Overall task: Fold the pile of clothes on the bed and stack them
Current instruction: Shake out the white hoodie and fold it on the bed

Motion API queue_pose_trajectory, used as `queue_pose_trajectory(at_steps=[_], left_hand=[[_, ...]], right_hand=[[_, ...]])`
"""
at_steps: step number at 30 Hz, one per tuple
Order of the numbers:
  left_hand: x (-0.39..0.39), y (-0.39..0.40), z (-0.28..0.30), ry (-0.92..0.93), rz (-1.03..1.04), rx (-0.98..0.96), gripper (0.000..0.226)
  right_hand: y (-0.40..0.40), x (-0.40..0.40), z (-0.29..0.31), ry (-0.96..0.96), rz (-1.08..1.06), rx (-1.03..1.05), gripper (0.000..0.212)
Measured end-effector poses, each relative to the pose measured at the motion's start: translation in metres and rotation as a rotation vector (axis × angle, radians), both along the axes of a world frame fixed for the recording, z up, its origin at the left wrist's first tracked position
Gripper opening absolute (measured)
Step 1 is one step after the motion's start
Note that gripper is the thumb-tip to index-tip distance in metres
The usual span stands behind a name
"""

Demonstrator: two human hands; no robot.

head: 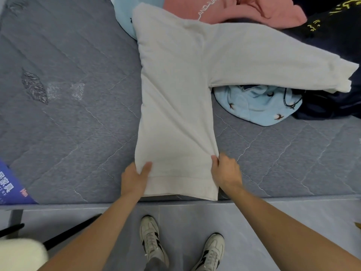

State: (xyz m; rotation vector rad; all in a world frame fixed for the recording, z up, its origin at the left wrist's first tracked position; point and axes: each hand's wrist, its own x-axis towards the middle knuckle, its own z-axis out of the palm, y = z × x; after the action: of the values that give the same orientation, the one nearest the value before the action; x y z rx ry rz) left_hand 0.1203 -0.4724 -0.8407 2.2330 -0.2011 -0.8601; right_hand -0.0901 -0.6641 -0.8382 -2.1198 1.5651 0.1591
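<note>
A cream long-sleeved sweater (175, 94) lies flat on the grey quilted mattress (68, 124), its hem at the near edge. Its body is narrow, and one sleeve stretches out to the right over other clothes. My left hand (136, 178) pinches the hem's left corner, thumb on top of the cloth. My right hand (224, 171) grips the right side just above the hem, bunching the fabric there. A light blue garment (257, 106) shows under the sleeve and at the top. A pink top (234, 8) and a dark garment with yellow print (332, 26) lie at the far right.
A purple printed sheet (11, 186) lies at the mattress's left near edge. Below the bed edge are grey floor tiles (254, 222) and my two white shoes (152, 239). A fuzzy cream object (19, 255) and black rods (72, 229) sit at the lower left.
</note>
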Motion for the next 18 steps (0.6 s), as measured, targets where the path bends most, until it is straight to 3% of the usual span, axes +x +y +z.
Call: queue_pose_trajectory(at_steps=[3, 7, 10, 14, 18], left_hand=[[0.004, -0.006, 0.001, -0.065, -0.119, 0.187, 0.039], [0.005, -0.010, 0.016, -0.391, -0.239, 0.297, 0.053], [0.007, -0.027, 0.035, -0.553, -0.347, 0.223, 0.065], [0.003, -0.090, 0.064, -0.553, -0.557, 0.025, 0.068], [-0.019, -0.187, 0.084, -0.555, -0.682, -0.134, 0.069]], right_hand=[[-0.004, 0.003, 0.001, 0.064, 0.040, -0.033, 0.026], [-0.015, 0.010, 0.017, 0.002, -0.043, -0.017, 0.023], [-0.032, 0.018, 0.034, -0.138, -0.051, -0.074, 0.022], [-0.078, 0.028, 0.058, -0.257, 0.035, -0.309, 0.018], [-0.159, 0.023, 0.078, -0.340, 0.037, -0.425, 0.029]])
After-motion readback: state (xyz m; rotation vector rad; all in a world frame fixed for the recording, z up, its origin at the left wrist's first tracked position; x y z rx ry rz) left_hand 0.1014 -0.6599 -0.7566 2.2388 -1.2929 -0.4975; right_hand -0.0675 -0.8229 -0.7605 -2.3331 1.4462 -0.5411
